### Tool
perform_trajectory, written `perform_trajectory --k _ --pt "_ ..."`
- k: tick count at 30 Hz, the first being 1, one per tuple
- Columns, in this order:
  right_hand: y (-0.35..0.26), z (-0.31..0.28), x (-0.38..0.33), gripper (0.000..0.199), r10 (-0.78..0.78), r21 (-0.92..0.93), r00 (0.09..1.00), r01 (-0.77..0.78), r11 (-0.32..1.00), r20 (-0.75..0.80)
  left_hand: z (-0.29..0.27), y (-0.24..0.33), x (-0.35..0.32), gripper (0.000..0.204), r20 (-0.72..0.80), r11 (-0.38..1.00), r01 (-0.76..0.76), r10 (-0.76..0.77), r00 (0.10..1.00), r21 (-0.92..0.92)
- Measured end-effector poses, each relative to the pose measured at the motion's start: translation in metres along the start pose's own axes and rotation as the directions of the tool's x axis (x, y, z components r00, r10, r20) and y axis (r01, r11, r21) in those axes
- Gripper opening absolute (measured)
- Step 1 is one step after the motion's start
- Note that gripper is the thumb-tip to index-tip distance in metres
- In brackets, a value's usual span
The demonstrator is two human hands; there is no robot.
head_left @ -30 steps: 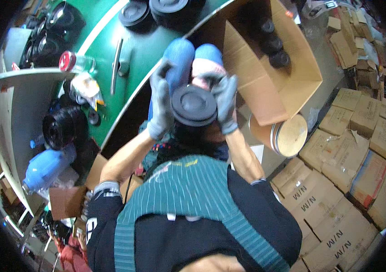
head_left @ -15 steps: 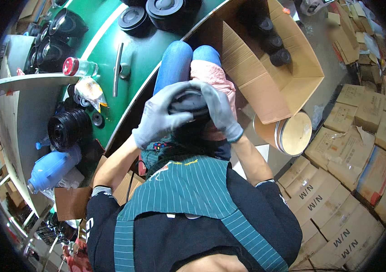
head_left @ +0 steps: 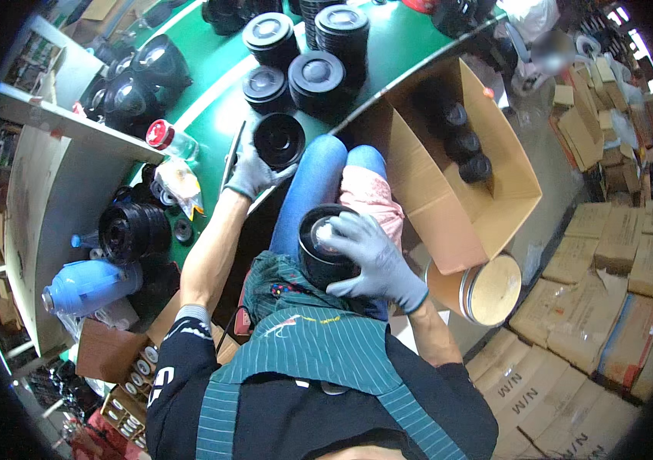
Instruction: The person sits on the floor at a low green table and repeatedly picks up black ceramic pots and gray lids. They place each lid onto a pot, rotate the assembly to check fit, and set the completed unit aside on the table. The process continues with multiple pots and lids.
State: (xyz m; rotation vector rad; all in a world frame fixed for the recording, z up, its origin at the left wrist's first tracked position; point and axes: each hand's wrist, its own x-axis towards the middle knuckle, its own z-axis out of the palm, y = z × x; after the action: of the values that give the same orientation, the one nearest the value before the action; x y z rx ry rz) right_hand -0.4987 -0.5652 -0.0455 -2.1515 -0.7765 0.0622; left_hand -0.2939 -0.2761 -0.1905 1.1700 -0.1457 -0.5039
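Grey knit gloves cover both hands [head_left: 372, 257], with a black short-sleeved shirt, green striped apron and blue jeans

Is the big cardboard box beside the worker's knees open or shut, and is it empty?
Open and not empty. The cardboard box has its flaps spread wide, and several black round parts sit at its far end; most of its floor is bare.

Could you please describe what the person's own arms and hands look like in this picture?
Both hands, left and right, wear light grey knit work gloves; the right glove has a darker cuff edge. The forearms are bare. Short black sleeves with white print cover the upper arms, under a green striped apron.
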Motion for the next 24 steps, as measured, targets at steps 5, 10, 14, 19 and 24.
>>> perform_trajectory --k 5,10,14,19,24 --pt "0.003 0.01 0.002 0.064 0.042 -0.147 0.996 -0.031 0.989 0.073 0.0 -0.014 0.032 0.092 -0.108 0.768 0.2 -0.33 0.938 -0.608" --pt "0.005 0.003 -0.011 0.041 0.009 -0.123 1.0 -0.006 0.992 0.03 0.0 -0.037 -0.014 0.093 -0.377 0.907 0.217 -0.355 0.855 -0.362" --pt "-0.007 -0.045 -0.04 0.042 0.263 0.247 0.925 -0.197 0.949 -0.273 0.031 -0.001 -0.109 0.097 -0.184 0.983 0.034 0.0 0.983 0.18" --pt "0.016 -0.042 -0.072 0.04 0.704 0.745 0.652 -0.313 0.588 -0.282 0.134 0.075 -0.168 0.136 0.46 0.551 -0.586 0.365 0.809 0.594" --pt "0.046 0.003 -0.077 0.051 0.672 0.938 0.686 0.041 0.345 -0.278 0.181 0.108 -0.161 0.104 0.403 0.244 -0.659 0.626 0.668 0.712"
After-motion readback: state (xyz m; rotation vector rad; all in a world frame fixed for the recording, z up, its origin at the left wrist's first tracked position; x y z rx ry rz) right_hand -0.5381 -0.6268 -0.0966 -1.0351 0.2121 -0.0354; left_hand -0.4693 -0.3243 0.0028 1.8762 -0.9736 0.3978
